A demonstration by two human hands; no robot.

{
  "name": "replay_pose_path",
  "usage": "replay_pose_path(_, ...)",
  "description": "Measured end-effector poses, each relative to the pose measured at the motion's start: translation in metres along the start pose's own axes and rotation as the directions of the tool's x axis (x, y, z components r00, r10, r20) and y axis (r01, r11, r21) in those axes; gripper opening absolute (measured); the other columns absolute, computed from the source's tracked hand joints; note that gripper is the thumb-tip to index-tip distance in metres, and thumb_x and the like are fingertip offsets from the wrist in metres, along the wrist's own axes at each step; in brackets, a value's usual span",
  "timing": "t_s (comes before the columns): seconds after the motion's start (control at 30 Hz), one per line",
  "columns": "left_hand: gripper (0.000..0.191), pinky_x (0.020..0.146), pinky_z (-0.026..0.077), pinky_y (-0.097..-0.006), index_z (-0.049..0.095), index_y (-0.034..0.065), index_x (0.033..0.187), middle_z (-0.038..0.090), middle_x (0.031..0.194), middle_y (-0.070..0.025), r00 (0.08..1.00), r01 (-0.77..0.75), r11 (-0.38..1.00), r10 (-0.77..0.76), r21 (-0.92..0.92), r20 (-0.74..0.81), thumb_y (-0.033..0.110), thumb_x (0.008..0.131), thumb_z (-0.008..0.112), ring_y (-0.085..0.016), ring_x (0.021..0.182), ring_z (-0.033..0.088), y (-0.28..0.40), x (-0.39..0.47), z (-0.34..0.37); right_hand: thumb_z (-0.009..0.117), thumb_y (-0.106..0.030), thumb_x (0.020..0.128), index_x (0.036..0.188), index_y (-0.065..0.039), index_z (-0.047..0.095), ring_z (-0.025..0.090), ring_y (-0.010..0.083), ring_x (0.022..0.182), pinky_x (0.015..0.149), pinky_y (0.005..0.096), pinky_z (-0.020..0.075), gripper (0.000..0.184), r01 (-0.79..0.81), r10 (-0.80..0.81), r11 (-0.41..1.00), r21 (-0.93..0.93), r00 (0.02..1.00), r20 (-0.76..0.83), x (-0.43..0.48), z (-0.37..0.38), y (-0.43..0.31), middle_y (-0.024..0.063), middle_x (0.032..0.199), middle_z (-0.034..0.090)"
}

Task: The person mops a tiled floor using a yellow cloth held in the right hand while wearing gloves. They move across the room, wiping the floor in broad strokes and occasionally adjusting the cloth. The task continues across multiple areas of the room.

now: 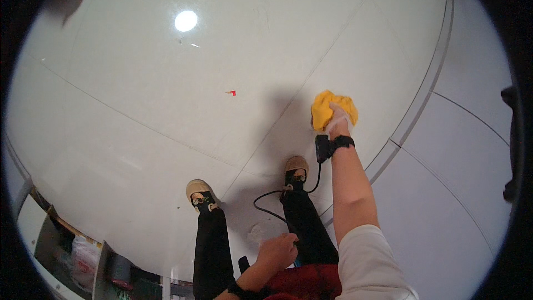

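My right hand (340, 117) is stretched forward and grips a bunched yellow cloth (327, 110). The cloth is above the pale floor or against it; I cannot tell which. A black strap (344, 141) circles my right wrist, with a small black box (322, 148) on it. From that box a black cable (258, 202) loops back towards my waist. My left hand (278, 252) is held close to my body with its fingers curled, near the cable and a red garment (304, 281). Whether anything lies inside the curled fingers is hidden.
Glossy floor tiles (145, 79) carry a small red scrap (233, 93) and a bright lamp reflection. A pale panelled wall (449, 200) rises on the right. At lower left, an open shelf unit (100, 266) holds a plastic bag (85, 260). My shoes (296, 168) stand apart below me.
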State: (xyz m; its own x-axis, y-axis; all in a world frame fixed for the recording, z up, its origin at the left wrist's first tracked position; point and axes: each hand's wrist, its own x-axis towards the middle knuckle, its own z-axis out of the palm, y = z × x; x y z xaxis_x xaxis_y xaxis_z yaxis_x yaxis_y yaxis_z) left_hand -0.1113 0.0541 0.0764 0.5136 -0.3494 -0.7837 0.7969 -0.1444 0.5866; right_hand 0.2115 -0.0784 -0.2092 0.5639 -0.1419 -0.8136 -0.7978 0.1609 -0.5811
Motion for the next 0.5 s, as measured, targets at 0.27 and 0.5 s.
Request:
replay_pose_path(0.27, 0.033, 0.085, 0.044, -0.0457, 0.053, 0.0066, 0.115, 0.059, 0.111, -0.0151, 1.0, 0.027, 0.989, -0.025, -0.147, 0.014, 0.02, 0.085, 0.049, -0.034, 0.097, 0.059, 0.003, -0.018, -0.04, 0.06, -0.04, 0.079, 0.139, -0.018, 0.036, 0.033, 0.0268, 0.132, 0.107, 0.0427, 0.028, 0.068, 0.085, -0.2, -0.506, -0.858, 0.956, 0.213, 0.055, 0.219, -0.061, 0.0081, 0.145, 0.032)
replay_pose_path(0.5, 0.033, 0.083, 0.043, -0.0478, 0.052, 0.0098, 0.117, 0.057, 0.116, -0.0148, 0.999, 0.002, 0.982, 0.006, -0.19, 0.041, 0.019, 0.086, 0.046, -0.032, 0.099, 0.059, -0.001, -0.028, -0.044, 0.05, -0.023, 0.085, 0.137, -0.014, 0.036, 0.037, 0.0266, 0.129, 0.108, 0.0382, 0.0302, 0.054, 0.682, -0.101, -0.606, -0.41, 0.445, 0.89, -0.032, 0.329, 0.049, 0.0128, 0.143, 0.034)
